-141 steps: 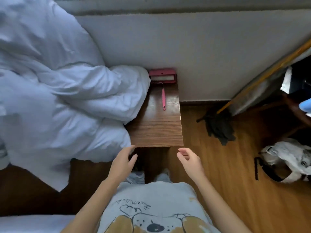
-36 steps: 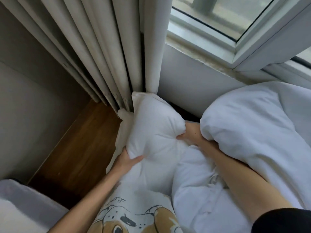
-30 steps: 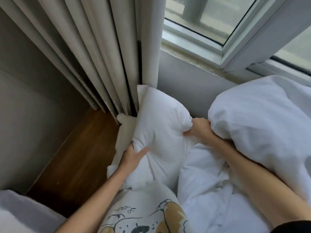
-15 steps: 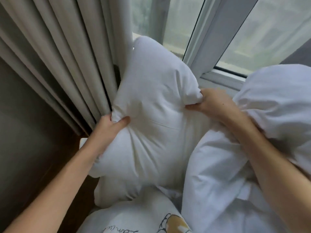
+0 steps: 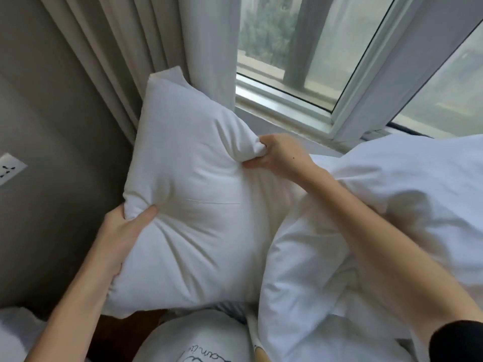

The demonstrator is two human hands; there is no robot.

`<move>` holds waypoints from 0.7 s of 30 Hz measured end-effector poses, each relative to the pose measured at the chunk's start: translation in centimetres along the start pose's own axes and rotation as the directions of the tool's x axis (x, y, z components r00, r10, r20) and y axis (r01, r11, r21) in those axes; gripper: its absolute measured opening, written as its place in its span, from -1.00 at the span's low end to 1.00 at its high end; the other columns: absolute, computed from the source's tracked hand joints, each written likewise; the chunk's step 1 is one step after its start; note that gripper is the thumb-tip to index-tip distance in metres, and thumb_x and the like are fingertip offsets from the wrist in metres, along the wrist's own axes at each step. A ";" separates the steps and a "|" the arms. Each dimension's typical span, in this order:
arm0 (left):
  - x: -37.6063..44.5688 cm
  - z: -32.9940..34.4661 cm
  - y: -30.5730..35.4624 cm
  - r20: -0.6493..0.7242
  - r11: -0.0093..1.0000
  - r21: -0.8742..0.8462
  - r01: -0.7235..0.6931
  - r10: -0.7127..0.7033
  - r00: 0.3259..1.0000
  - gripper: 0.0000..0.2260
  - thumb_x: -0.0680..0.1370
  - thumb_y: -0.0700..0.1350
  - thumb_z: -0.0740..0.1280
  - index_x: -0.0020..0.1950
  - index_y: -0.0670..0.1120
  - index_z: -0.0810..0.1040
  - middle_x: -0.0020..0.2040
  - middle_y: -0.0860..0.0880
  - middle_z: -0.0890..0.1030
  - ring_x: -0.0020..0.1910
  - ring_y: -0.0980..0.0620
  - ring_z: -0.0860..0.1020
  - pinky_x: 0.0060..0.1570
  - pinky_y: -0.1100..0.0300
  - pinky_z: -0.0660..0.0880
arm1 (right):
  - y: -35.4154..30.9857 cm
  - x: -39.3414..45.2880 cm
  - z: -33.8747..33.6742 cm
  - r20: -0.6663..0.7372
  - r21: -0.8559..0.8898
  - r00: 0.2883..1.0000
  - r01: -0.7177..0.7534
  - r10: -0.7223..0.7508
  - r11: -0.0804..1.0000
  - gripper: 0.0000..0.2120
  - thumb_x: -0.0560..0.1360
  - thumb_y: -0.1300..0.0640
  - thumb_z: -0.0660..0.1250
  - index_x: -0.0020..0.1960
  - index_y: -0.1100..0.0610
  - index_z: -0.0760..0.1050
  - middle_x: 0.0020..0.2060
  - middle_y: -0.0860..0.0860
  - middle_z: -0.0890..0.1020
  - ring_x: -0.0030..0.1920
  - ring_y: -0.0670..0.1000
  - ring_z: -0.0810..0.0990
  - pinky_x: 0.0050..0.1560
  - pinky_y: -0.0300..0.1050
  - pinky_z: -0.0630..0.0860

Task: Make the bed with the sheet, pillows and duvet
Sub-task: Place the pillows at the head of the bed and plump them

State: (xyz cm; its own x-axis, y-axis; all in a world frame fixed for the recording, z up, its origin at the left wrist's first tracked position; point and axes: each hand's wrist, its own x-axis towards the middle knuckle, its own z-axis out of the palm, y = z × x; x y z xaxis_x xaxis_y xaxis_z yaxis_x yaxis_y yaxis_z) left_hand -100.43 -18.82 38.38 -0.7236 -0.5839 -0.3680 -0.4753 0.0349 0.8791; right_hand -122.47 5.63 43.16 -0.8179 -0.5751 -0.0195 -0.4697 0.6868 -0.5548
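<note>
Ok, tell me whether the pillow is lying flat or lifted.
Lifted: the left hand and right hand grip the pillow, holding it upright.

Curtain point(image 5: 156, 48) and wall point(image 5: 52, 126) crowd left; duvet point(image 5: 392, 205) blocks right; window sill point(image 5: 282, 105) ahead.

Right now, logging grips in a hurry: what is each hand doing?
Left hand: grips the pillow at its left edge.
Right hand: grips the pillow's right corner.

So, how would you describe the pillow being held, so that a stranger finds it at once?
Start at the window and its pale pleated curtain. Just below stands a plump white rectangular pillow, gripped by the left hand and right hand. Unlike the rumpled white duvet beside it, it has defined corners.
</note>
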 end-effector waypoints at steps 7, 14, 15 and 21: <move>-1.1 -5.8 -8.4 -0.197 0.995 -0.019 0.096 -0.098 0.976 -0.74 0.47 0.08 0.46 0.07 0.00 0.60 -0.07 0.00 0.66 -0.07 -0.01 0.61 -0.13 0.09 0.50 | -3.3 3.8 9.3 0.134 -0.173 0.983 0.144 -0.121 0.974 -0.56 0.31 -0.26 0.44 0.02 0.00 0.48 -0.10 -0.04 0.59 -0.10 0.05 0.54 -0.23 -0.10 0.31; -1.8 -4.3 -18.3 -0.306 0.960 -0.098 0.262 -0.279 0.910 -0.76 0.49 -0.02 0.45 0.11 -0.01 0.53 -0.14 0.10 0.57 -0.15 0.13 0.53 -0.24 0.24 0.41 | 10.3 -4.3 18.2 0.491 -0.437 0.870 0.200 0.046 0.877 -0.02 0.38 -0.44 0.25 0.57 0.08 -0.01 0.51 0.13 0.14 0.49 0.12 0.13 0.44 0.13 0.06; -1.6 -4.5 -18.8 -0.299 0.960 -0.091 0.264 -0.280 0.912 -0.76 0.50 -0.02 0.45 0.11 -0.01 0.53 -0.13 0.10 0.57 -0.13 0.12 0.54 -0.24 0.25 0.41 | 11.6 -4.6 18.4 0.486 -0.438 0.873 0.200 0.043 0.876 0.03 0.35 -0.47 0.24 0.57 0.07 -0.05 0.52 0.12 0.10 0.51 0.13 0.09 0.45 0.16 0.00; -0.1 -4.8 -19.6 -0.292 0.968 -0.029 0.250 -0.247 0.924 -0.77 0.50 -0.01 0.44 0.11 -0.02 0.54 -0.08 0.06 0.60 -0.05 0.03 0.56 -0.13 0.16 0.45 | 15.4 -3.4 17.4 0.505 -0.522 0.861 0.245 0.064 0.817 0.15 0.21 -0.53 0.29 0.55 0.12 0.00 0.45 0.13 0.24 0.48 0.15 0.15 0.46 0.20 -0.03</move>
State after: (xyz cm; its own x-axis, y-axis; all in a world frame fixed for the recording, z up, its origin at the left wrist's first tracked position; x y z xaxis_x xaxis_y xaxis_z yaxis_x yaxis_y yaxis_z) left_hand -88.65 -23.33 22.62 -0.4049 -0.7848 -0.4693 -0.6266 -0.1356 0.7675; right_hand -121.18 10.42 20.19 -0.5662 -0.6755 -0.4724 -0.7578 0.6520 -0.0241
